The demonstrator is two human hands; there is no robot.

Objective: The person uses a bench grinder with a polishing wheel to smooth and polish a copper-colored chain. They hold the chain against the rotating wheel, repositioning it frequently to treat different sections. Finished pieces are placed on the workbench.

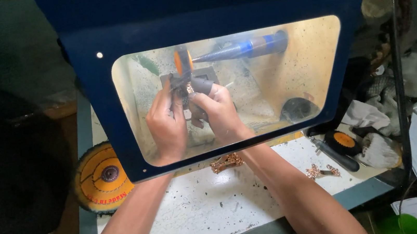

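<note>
— Metal piece (188, 89), small and pale: where does it sit against the orange wheel (183, 61)?

— Just below that wheel, touching or nearly touching its lower edge; through the clear shield (311, 58) I cannot tell which. It is pinched between both sets of fingertips.

— Start nearer, then work out toward the wheel.

— Nearest, well short of the wheel, both forearms cross the speckled white bench (213, 205). A little coppery chain piece (226, 162) lies between them, and another (322, 171) lies off to the right. Further in, the left hand (166, 127) and right hand (219, 111) are both clenched on the piece, the right fingers wearing dark covers (201, 86).

— Which way does the piece lie from the fingers?

— Up and away from them, toward the wheel. Its long axis seems to run roughly upright in view, though it is too small to be sure. Both hands are about equally near; the right fingertips sit slightly closer to the wheel.

— And beyond the wheel?

— A tapered spindle (222, 52) runs right from it to a blue housing (263, 44).
</note>
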